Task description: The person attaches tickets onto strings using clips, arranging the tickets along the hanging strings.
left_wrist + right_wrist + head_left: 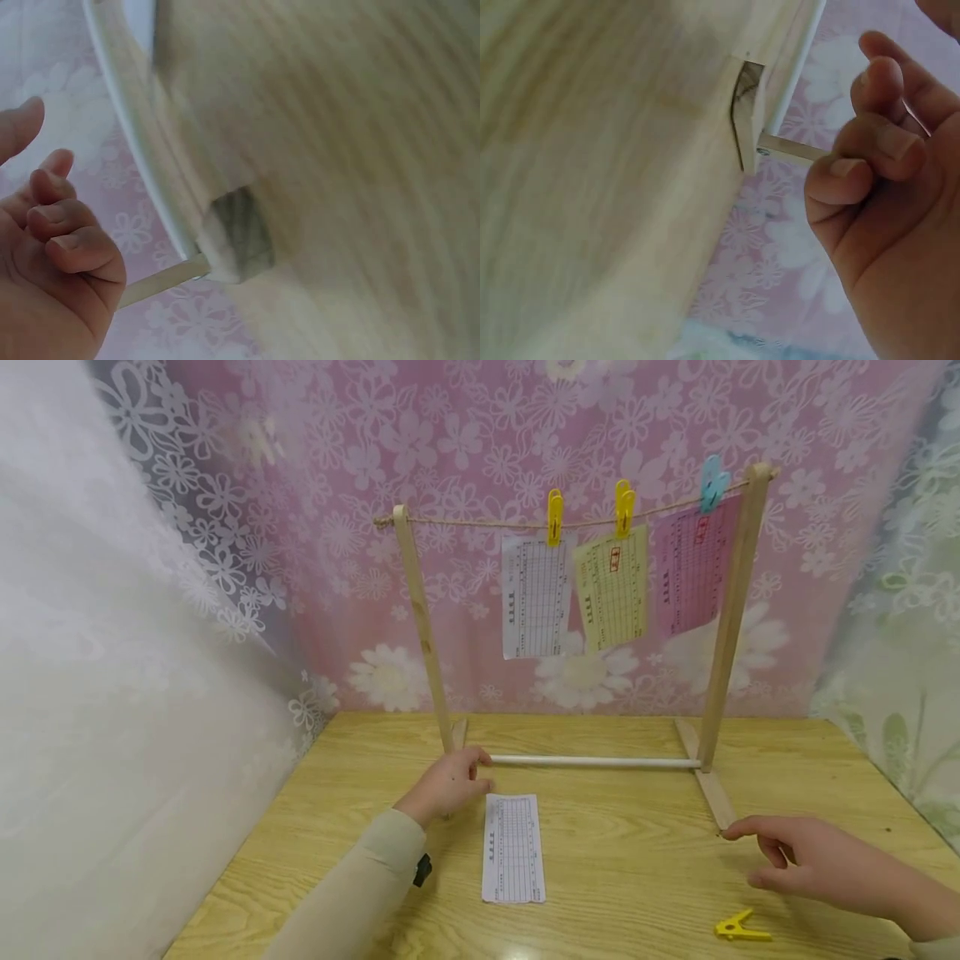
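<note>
My left hand (pixel 448 783) hovers by the base of the wooden stand's left post (pixel 423 627), just beyond a white printed slip (pixel 513 850) lying on the table. Its fingers (pixel 79 247) curve loosely around nothing. On the other side, my right hand (pixel 825 864) has its index fingertip at the front end of the stand's right foot (pixel 712 797); whether they touch I cannot tell. The right hand's other fingers (pixel 885 150) bend inward and hold nothing. A yellow clothespin (pixel 741 928) lies in front of that hand.
A twine line (pixel 472 522) spans the stand's posts. Yellow clothespins hold a white slip (pixel 534 597) and a yellow slip (pixel 613 589); a blue clothespin (pixel 714 485) holds a pink slip (pixel 693 572). A white rod (pixel 592 762) joins the posts low down. Floral curtains surround the table.
</note>
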`<state>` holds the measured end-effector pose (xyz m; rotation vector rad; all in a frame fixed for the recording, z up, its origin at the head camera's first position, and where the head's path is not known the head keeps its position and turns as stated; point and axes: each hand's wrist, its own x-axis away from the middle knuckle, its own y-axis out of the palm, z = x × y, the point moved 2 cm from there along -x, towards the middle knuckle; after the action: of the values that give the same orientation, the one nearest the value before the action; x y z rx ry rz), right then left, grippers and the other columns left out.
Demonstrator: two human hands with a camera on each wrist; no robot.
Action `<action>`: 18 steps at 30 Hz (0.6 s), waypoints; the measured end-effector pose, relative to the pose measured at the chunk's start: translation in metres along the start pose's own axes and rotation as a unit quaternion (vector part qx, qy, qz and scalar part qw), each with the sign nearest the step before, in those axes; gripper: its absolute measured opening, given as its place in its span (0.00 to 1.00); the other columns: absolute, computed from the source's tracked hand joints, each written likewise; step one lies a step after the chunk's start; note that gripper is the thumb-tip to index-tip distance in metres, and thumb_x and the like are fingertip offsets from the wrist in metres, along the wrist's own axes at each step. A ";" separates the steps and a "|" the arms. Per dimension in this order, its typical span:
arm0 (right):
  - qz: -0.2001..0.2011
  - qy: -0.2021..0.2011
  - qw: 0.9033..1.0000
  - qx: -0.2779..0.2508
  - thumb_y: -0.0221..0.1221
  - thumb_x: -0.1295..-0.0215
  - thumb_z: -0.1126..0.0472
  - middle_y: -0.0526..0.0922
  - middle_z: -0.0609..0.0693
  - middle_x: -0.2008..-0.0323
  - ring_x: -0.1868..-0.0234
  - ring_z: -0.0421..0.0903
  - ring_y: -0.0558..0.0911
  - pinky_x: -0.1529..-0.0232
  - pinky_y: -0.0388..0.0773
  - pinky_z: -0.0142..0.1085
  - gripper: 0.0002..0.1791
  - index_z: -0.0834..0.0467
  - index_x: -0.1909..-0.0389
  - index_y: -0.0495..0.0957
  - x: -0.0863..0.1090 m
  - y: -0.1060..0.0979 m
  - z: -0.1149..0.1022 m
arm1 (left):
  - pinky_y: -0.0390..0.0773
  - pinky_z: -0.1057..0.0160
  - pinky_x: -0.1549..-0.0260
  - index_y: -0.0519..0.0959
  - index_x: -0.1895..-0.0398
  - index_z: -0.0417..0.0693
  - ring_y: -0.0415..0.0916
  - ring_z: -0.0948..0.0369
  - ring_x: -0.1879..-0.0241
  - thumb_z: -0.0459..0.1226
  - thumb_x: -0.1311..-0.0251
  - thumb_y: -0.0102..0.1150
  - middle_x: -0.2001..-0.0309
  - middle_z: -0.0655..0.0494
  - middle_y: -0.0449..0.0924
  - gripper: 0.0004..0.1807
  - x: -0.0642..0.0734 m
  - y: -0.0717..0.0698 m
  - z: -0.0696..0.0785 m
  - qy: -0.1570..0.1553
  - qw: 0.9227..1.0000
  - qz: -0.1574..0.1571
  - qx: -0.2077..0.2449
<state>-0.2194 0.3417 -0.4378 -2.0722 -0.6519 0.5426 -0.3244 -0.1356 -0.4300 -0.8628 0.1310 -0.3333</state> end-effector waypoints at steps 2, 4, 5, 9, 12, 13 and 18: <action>-0.017 -0.002 0.999 -0.027 0.64 0.30 0.61 0.66 0.31 0.76 0.79 0.28 0.62 0.79 0.63 0.32 0.17 0.56 0.43 0.78 0.004 0.003 0.003 | 0.68 0.60 0.79 0.78 0.41 0.52 0.66 0.60 0.77 0.45 0.34 0.66 0.70 0.54 0.72 0.21 -0.001 0.004 -0.003 -0.007 1.000 -0.016 -0.017; -0.039 0.000 0.997 -0.062 0.63 0.30 0.62 0.66 0.32 0.76 0.79 0.28 0.62 0.79 0.64 0.32 0.16 0.57 0.43 0.78 0.008 0.007 0.006 | 0.70 0.58 0.75 0.78 0.41 0.53 0.68 0.59 0.75 0.47 0.36 0.67 0.68 0.54 0.73 0.22 -0.001 0.008 -0.006 -0.017 0.999 -0.032 -0.031; -0.053 0.003 0.995 -0.084 0.63 0.29 0.63 0.67 0.32 0.76 0.79 0.28 0.62 0.79 0.64 0.33 0.16 0.57 0.43 0.77 0.009 0.009 0.008 | 0.71 0.57 0.73 0.78 0.42 0.53 0.69 0.58 0.73 0.47 0.36 0.68 0.67 0.54 0.74 0.22 -0.001 0.009 -0.008 -0.021 0.998 -0.040 -0.038; -0.096 0.003 0.985 -0.146 0.61 0.29 0.65 0.69 0.35 0.76 0.80 0.29 0.63 0.78 0.66 0.34 0.17 0.58 0.41 0.76 0.013 0.016 0.011 | 0.73 0.54 0.64 0.78 0.44 0.54 0.73 0.58 0.66 0.49 0.39 0.70 0.63 0.58 0.77 0.23 -0.002 0.014 -0.015 -0.030 0.996 -0.059 -0.057; -0.115 0.006 0.979 -0.169 0.61 0.28 0.65 0.71 0.37 0.76 0.80 0.30 0.64 0.77 0.67 0.34 0.17 0.58 0.41 0.75 0.013 0.020 0.012 | 0.74 0.53 0.58 0.79 0.45 0.53 0.75 0.58 0.60 0.49 0.40 0.72 0.58 0.59 0.78 0.23 -0.002 0.016 -0.019 -0.028 0.995 -0.068 -0.068; -0.121 0.011 0.977 -0.172 0.61 0.28 0.65 0.71 0.36 0.75 0.80 0.30 0.65 0.76 0.67 0.34 0.17 0.57 0.41 0.75 0.014 0.020 0.012 | 0.75 0.53 0.57 0.79 0.46 0.53 0.75 0.58 0.59 0.49 0.41 0.72 0.57 0.59 0.79 0.23 -0.002 0.016 -0.019 -0.028 0.995 -0.071 -0.072; -0.150 0.035 0.969 -0.195 0.62 0.29 0.63 0.73 0.37 0.74 0.78 0.32 0.67 0.76 0.66 0.35 0.18 0.55 0.41 0.75 0.015 0.025 0.013 | 0.75 0.53 0.54 0.79 0.47 0.52 0.75 0.60 0.58 0.52 0.46 0.75 0.55 0.60 0.80 0.27 -0.002 0.020 -0.020 -0.030 0.991 -0.083 -0.100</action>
<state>-0.2091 0.3473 -0.4678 -2.2798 -1.0763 0.1735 -0.3267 -0.1369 -0.4583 -1.0837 0.0379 -0.4544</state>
